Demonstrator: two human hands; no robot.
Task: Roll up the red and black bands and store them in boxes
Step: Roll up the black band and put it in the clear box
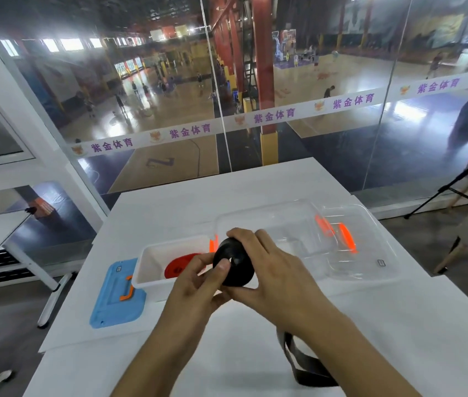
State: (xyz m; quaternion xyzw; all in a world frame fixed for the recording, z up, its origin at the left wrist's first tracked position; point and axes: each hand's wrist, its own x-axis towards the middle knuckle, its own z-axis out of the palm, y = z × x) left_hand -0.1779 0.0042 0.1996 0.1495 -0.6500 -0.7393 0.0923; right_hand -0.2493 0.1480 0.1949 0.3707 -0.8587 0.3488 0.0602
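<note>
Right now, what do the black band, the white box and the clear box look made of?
Black band: matte, flexible, probably rubber or elastic; rolls tight, loose tail lies limp. White box: opaque, smooth, likely rigid plastic. Clear box: glossy transparent plastic; the table shows through.

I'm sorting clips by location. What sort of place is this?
Probably a glass-walled room overlooking an indoor sports hall: wooden basketball courts lie below the window, a hoop stands there, and a banner strip crosses the glass.

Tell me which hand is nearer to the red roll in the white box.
Left. The left hand overlaps the near edge of the red roll while pinching the black roll; the right hand grips that black roll further to the right, over the clear box.
</note>
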